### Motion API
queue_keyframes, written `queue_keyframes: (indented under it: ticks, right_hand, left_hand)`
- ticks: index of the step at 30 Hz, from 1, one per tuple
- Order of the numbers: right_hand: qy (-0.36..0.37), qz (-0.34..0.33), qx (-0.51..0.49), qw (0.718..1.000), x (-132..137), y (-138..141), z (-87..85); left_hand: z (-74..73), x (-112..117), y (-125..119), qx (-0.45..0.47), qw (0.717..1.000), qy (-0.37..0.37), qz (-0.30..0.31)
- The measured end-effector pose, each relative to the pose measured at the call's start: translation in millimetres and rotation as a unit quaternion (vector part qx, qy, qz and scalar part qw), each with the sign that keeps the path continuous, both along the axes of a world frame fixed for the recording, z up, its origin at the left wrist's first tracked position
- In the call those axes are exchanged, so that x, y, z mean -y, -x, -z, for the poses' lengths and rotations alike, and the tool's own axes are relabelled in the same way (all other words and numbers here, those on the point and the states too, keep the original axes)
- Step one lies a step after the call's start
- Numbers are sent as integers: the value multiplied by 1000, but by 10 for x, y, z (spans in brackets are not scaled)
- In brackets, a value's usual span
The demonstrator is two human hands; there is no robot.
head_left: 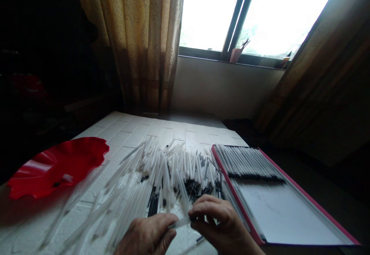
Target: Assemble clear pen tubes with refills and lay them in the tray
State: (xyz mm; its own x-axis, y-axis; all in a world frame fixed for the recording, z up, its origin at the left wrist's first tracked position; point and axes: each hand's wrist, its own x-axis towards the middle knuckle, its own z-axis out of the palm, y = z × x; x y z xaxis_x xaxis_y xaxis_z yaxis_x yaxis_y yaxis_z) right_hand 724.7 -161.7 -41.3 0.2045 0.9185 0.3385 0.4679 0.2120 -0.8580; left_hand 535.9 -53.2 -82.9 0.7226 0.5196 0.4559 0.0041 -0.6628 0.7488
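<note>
Tube (182, 222) at the bottom centre of the frame is pinched at one end by the left hand (148, 233) and at the other by the right hand (216, 220). Were either pinch loosened, it could be lost among loose tubes (130, 203) at lower left.

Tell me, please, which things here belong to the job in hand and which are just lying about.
Job: tube between left hand and right hand, loose clear tubes, black pieces; probably red-edged tray, perhaps red dish.
Apparently background: pot by window, curtain.
</note>
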Motion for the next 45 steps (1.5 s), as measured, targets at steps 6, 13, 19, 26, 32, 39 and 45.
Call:
queue_keyframes:
  ticks: [6,13,19,26,32,39,45]
  right_hand:
    - [-69,-30,146,986,-14,-45,27]
    - [-35,-22,259,965,1,-48,-2]
    - [-39,26,360,932,-26,14,126]
    - [-41,20,257,965,-43,23,198]
    - [-38,-1,169,985,22,25,64]
    - [-33,0,225,974,-30,22,61]
    - [-25,12,311,950,-33,17,183]
  left_hand:
    - [-66,-151,86,-89,980,-151,94]
    - [-51,-156,94,-153,962,-204,95]
    - [-40,-173,101,-171,951,-240,97]
    - [-50,-158,95,-143,968,-185,93]
    - [-98,-169,86,-111,983,-128,77]
    - [-71,-168,93,-119,976,-164,79]
    - [-1,-147,106,-153,961,-211,89]
